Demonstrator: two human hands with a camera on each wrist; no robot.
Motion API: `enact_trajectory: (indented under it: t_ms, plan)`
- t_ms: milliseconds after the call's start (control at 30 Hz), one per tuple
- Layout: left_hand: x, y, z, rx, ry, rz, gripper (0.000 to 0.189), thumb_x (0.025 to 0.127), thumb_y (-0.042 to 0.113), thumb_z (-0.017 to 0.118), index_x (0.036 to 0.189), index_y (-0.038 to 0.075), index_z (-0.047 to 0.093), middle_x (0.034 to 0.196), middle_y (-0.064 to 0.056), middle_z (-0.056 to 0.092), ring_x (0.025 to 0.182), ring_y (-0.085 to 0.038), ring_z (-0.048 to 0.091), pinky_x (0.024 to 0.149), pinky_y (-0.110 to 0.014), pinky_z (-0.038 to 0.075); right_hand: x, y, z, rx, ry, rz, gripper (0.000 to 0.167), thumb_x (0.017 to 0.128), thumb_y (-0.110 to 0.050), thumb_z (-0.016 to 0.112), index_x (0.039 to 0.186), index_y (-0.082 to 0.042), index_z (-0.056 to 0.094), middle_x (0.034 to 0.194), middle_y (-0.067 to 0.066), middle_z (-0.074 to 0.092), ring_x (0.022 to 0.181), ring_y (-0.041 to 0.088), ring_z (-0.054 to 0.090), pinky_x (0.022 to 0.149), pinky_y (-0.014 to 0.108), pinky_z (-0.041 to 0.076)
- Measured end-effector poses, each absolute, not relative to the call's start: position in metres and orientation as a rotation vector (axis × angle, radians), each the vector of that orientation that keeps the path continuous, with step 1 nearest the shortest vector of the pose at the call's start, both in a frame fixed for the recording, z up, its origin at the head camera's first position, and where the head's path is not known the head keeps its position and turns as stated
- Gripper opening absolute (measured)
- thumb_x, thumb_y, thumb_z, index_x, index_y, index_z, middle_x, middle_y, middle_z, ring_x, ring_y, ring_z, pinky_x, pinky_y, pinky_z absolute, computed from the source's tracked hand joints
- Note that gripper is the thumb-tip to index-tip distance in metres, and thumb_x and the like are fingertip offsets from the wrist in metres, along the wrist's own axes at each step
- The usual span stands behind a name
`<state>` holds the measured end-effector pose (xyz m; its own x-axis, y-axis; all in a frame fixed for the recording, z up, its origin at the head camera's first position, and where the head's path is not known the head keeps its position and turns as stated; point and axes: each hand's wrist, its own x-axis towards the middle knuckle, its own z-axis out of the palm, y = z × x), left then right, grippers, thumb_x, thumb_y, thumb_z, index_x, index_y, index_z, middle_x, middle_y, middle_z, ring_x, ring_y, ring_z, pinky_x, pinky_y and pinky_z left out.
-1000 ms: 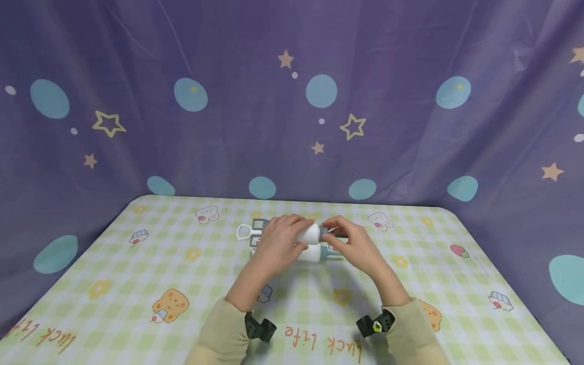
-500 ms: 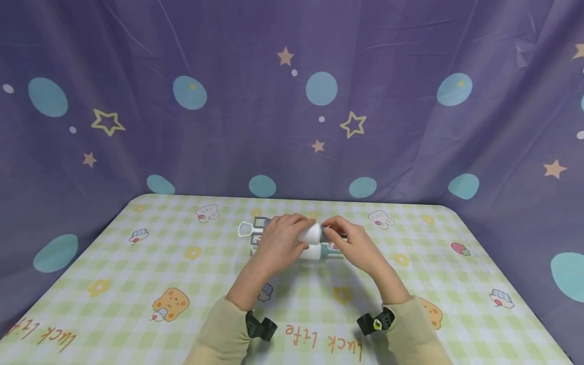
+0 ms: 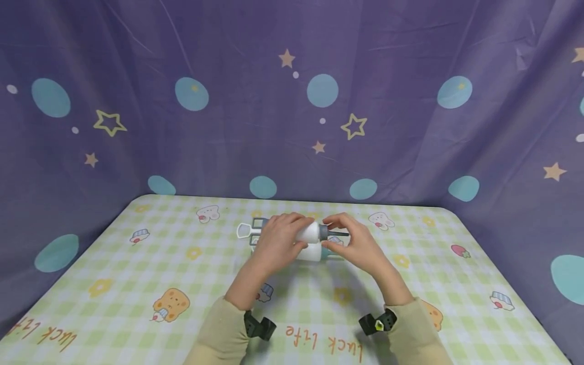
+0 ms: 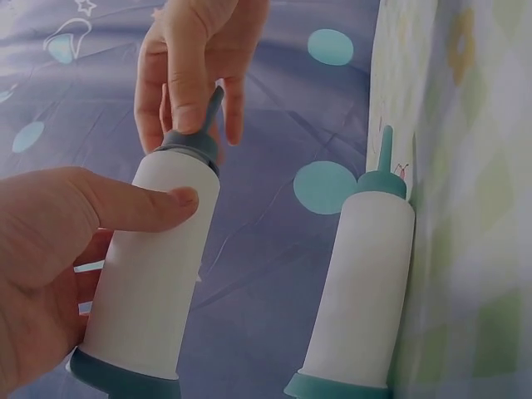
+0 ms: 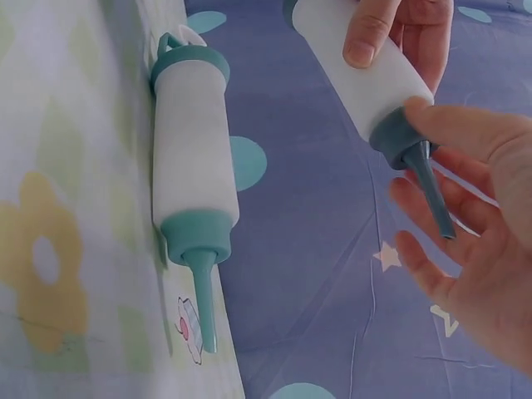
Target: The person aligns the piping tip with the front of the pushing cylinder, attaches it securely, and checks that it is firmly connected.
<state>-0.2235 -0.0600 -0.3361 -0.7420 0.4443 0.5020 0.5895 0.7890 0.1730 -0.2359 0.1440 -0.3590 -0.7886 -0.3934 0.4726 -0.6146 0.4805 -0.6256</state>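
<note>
My left hand [image 3: 280, 242] grips a white syringe [image 3: 309, 232] round its barrel, the thumb along the side in the left wrist view. Its blue-grey cap [image 3: 323, 232] ends in a long thin nozzle [image 5: 431, 191] pointing right. Close around that cap, my right hand [image 3: 356, 246] has its fingers spread; one digit touches the cap's edge in the right wrist view, while the others stand apart beyond the nozzle. A second white syringe [image 5: 195, 141] with teal-green ends lies on the table just nearer the person. The left hand covers part of both barrels in the head view.
A green-and-white checked cloth [image 3: 205, 284] with printed cartoons covers the table. Behind it hangs a purple curtain [image 3: 246, 126] with stars and blue dots. Black wrist cameras [image 3: 260, 326] sit on both wrists above the sleeves.
My right fingers were closed around the cap and now spread apart, leaving the nozzle visible between them. The left hand and both syringes stay nearly in place.
</note>
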Motion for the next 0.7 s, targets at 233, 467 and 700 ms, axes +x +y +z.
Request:
enact_trajectory:
  t_ms: [233,467,700]
  plan:
    - [-0.2238,-0.0599,-0.3368,-0.776,-2.526,-0.486,0.049,0.07,0.018,0.078,0.117,0.016,0.062,0.11,0.0,0.063,0.1,-0.022,0.059,0.087,-0.038,0.044,-0.2357,0.1431,-0.3579,0.886,-2.424,1.182,0.037,0.077,-0.014,0.072,0.111,-0.016,0.059,0.108,-0.005,0.059,0.101,0.015,0.057,0.087,0.039,0.048]
    - [-0.2236,-0.0602,-0.3363,-0.782,-2.506,-0.488,0.05,0.07,0.018,0.078,0.117,0.016,0.062,0.109,-0.001,0.064,0.099,-0.022,0.059,0.086,-0.038,0.044,-0.2342,0.1429,-0.3565,0.844,-2.427,1.187,0.03,0.082,-0.022,0.068,0.109,-0.019,0.059,0.106,-0.006,0.061,0.099,0.012,0.058,0.081,0.035,0.049]
    - [-0.2225,-0.0603,-0.3347,-0.787,-2.51,-0.478,0.05,0.071,0.019,0.077,0.119,0.017,0.061,0.111,0.0,0.063,0.101,-0.022,0.058,0.087,-0.038,0.043,-0.2338,0.1431,-0.356,0.837,-2.469,1.212,0.027,0.087,-0.028,0.06,0.113,-0.018,0.058,0.109,-0.002,0.062,0.1,0.014,0.058,0.071,0.027,0.052]
